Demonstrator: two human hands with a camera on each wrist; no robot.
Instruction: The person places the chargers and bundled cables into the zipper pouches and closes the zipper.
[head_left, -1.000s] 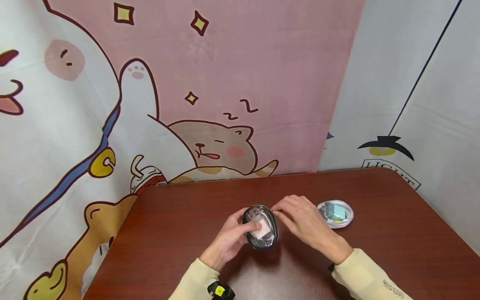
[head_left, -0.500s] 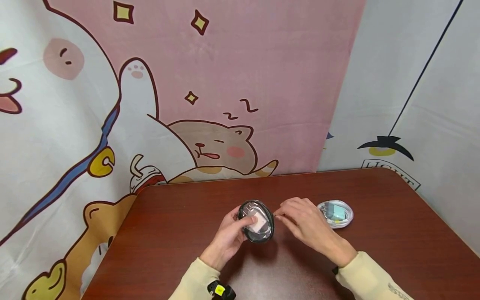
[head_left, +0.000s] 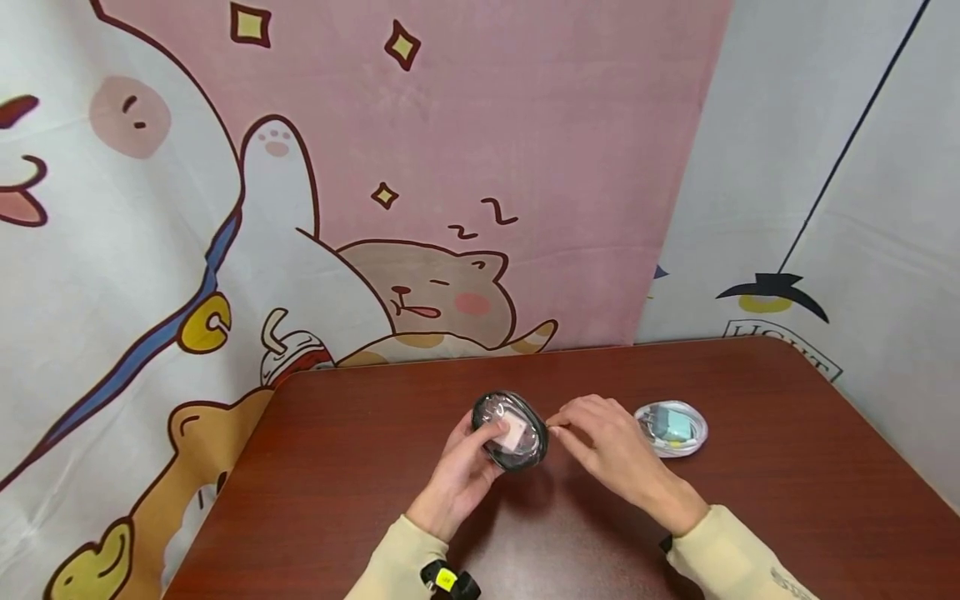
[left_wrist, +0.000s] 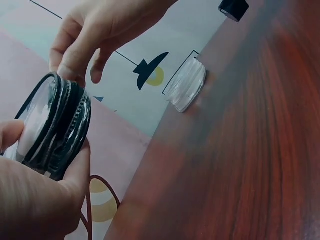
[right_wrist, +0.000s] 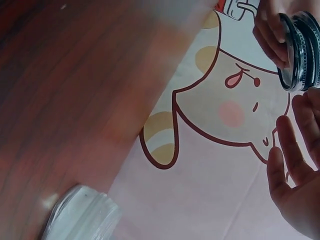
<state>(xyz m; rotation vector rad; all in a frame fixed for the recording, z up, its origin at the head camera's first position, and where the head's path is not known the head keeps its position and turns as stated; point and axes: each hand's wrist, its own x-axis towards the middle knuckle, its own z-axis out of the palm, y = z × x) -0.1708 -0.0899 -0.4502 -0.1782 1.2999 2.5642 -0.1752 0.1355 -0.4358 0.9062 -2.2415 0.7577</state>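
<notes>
My left hand [head_left: 457, 483] holds up a small oval zip pouch [head_left: 534, 442] with clear faces and black trim, its thumb on the front face. Through that face shows a white block [head_left: 514, 432]. In the left wrist view, the toothed zipper [left_wrist: 75, 117] runs round the side of the pouch. Thumb and index finger of my right hand [head_left: 609, 446] pinch at the pouch's right edge, by the zipper; the pull itself is hidden by the fingertips. The right wrist view shows the other fingers of this hand [right_wrist: 300, 185] spread loosely.
Right of my right hand, a second clear oval pouch [head_left: 699, 433] with white trim lies on the brown table [head_left: 360, 467], a light blue block [head_left: 678, 426] inside it. A cartoon-printed cloth [head_left: 570, 167] hangs behind the table's far edge.
The left hand has moved the black-trimmed pouch a little up and left and turned it, tilting its front face. The right hand stays almost in place at the pouch's edge.
</notes>
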